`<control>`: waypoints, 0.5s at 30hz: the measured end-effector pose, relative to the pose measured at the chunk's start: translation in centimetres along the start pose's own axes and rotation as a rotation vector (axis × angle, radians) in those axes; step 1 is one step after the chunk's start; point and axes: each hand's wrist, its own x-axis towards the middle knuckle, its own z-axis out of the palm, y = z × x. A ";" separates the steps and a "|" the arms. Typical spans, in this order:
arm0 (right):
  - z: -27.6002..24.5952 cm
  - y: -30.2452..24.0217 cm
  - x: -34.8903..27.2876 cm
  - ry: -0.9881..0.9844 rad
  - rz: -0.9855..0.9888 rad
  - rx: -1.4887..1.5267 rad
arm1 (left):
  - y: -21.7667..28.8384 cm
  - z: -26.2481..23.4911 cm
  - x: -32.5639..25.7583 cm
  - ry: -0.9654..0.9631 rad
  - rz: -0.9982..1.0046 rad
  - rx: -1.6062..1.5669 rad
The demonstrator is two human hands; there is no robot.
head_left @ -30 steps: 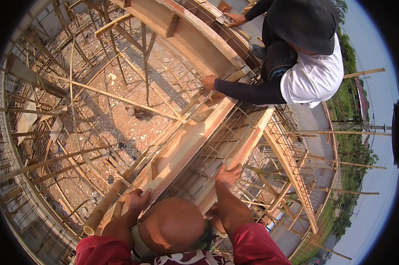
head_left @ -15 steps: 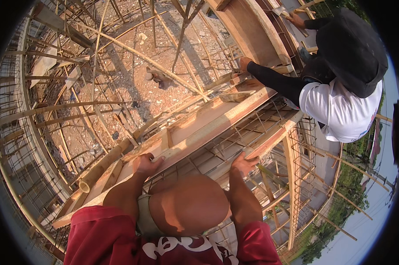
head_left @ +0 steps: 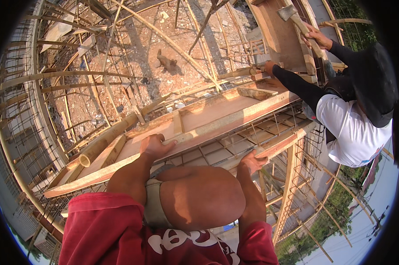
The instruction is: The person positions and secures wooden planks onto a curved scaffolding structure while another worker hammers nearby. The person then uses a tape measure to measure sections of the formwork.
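Observation:
My left hand (head_left: pixel 155 146) is closed over the top edge of a long wooden formwork panel (head_left: pixel 217 120), a plywood face framed with timber battens. My right hand (head_left: pixel 252 162) grips the near end of a second timber board (head_left: pixel 288 142) running parallel to the panel. Between the two lies a cage of steel reinforcing bars (head_left: pixel 234 140). My bent knee (head_left: pixel 201 196) rises between my arms. At the panel's far right end, a co-worker's hand (head_left: pixel 270 67) rests near the corner; their other hand (head_left: pixel 318 37) holds up a wooden-handled tool with a metal head (head_left: pixel 288 12).
A bamboo pole (head_left: pixel 91 157) runs along the panel's outer side. Far below is rubble-strewn ground (head_left: pixel 142 53), crossed by bamboo and timber props. Another formwork trough (head_left: pixel 292 48) meets the panel at the far right. Rebar cages (head_left: pixel 13 128) line the left side.
The view has shifted, so the scene sits lower and further right. The co-worker's tool has been raised into fuller view. My hands keep their places on the panel and board.

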 end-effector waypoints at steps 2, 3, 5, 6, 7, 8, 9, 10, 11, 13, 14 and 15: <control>-0.6 -0.7 -0.5 0.009 0.007 -0.012 | -0.2 0.2 0.1 0.015 0.004 0.008; -0.9 -0.9 -0.6 -0.018 0.030 -0.008 | -0.3 0.4 0.2 0.016 0.020 -0.004; -1.4 -1.3 -0.8 -0.055 0.068 0.012 | -0.6 0.7 0.5 0.011 0.015 0.002; -1.6 -1.4 -0.9 -0.064 0.064 0.020 | -0.8 0.8 0.6 0.016 0.028 -0.008; -1.7 -1.4 -1.0 -0.055 0.051 0.036 | -1.0 1.1 0.7 0.021 0.030 -0.010; -1.8 -1.5 -1.1 -0.050 0.045 0.048 | -1.2 1.3 0.8 0.028 0.025 -0.004; -1.8 -1.5 -1.0 -0.051 0.044 0.043 | -1.4 1.5 0.9 0.027 0.035 -0.020; -1.7 -1.4 -1.0 -0.057 0.050 0.035 | -1.5 1.6 1.0 0.029 0.038 -0.028; -1.6 -1.4 -0.9 -0.061 0.059 0.036 | -1.6 1.7 1.1 0.026 0.028 -0.024; -1.2 -1.2 -0.8 -0.027 0.061 0.016 | -1.5 1.8 1.1 0.049 0.061 -0.047; -1.0 -1.1 -0.6 -0.005 0.062 0.012 | -1.4 1.7 1.0 0.028 0.041 -0.036; -0.8 -1.1 -0.5 -0.006 0.064 0.011 | -1.3 1.6 0.9 0.053 0.062 -0.032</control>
